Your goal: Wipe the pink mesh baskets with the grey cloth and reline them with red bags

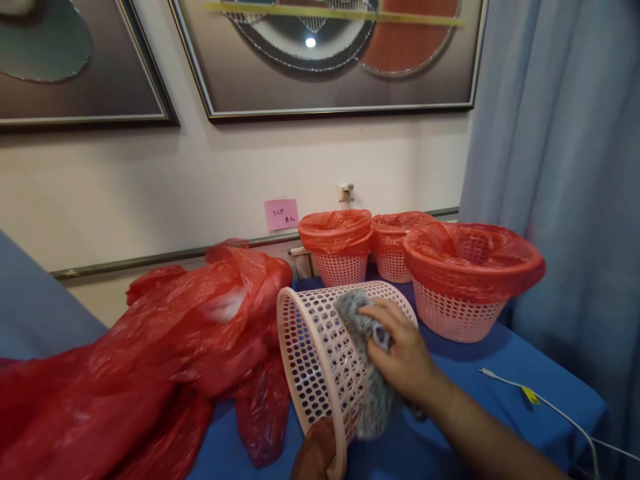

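Cloth (375, 400) is bunching inside the right hand (410, 367), index finger and thumb bending around a fold, other fingers partly hidden. Loose end is hanging below those fingers and lying along the mesh wall of the pink basket (345, 367). Basket is lying on its side between the two hands, open mouth facing left, base end just beyond the right fingers. Left hand (316, 450) is clamping the lower rim; can't tell how its fingers are splitting inside vs outside.

Doing the wipe well, my take: left fingers should be holding the rim firmly so the shell isn't rolling under the strokes. Right fingers should be pressing flat through a thicker pad, moderate force, since thin plastic mesh likely flexes and hole edges could be snagging loops. Better to be gathering that loose tail into the palm, stroking rim to base, then turning the shell with the left fingers for the next strip.

Red plastic bags (165, 347) are heaping left of the left fingers. Three bag-lined baskets are standing beyond the right fingertips: one (343, 267), another (393, 257), bigger one (463, 320) to the right. White cable (555, 410) is trailing right of the right hand over the blue tablecloth (530, 367).
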Motion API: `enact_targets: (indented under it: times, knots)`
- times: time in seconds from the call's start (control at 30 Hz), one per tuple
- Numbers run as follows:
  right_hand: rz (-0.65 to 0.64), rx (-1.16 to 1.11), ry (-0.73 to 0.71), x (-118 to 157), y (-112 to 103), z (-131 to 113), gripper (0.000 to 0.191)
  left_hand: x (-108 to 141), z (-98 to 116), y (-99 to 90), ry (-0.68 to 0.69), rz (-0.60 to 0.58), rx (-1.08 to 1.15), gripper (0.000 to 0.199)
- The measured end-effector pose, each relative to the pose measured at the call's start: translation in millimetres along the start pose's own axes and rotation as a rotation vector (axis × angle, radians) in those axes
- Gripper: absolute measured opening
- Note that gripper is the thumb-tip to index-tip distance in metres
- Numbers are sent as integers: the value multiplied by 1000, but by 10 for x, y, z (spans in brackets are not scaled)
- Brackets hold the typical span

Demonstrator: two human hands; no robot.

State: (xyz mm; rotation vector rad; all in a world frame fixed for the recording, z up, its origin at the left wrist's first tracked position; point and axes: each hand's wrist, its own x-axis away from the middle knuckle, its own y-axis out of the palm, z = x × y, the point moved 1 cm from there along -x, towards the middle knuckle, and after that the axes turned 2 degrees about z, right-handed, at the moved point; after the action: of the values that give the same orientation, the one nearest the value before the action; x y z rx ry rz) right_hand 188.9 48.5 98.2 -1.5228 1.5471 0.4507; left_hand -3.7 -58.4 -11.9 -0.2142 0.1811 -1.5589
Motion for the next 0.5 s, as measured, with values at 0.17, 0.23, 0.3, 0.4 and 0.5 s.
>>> enact_targets:
  times: [0.17, 0.23, 0.3, 0.4, 0.5]
  knots:
    - [80, 340, 432, -157, -265, 900, 43, -67, -36, -82, 18, -39, -15, 44]
    - [65, 371, 451, -189, -335, 888, 44, -124, -52, -138, 69, -92, -63, 39]
    - [35, 253, 331, -206, -327, 627, 43, -169, -82, -176, 115, -152, -121, 36]
    - [-72, -52, 65, -225, -216, 15, 45, -133, -128, -155, 135, -106, -156, 34]
    - [-153, -149, -90, -307, -105, -388, 56, 23, -127, -79, 88, -17, -146, 36]
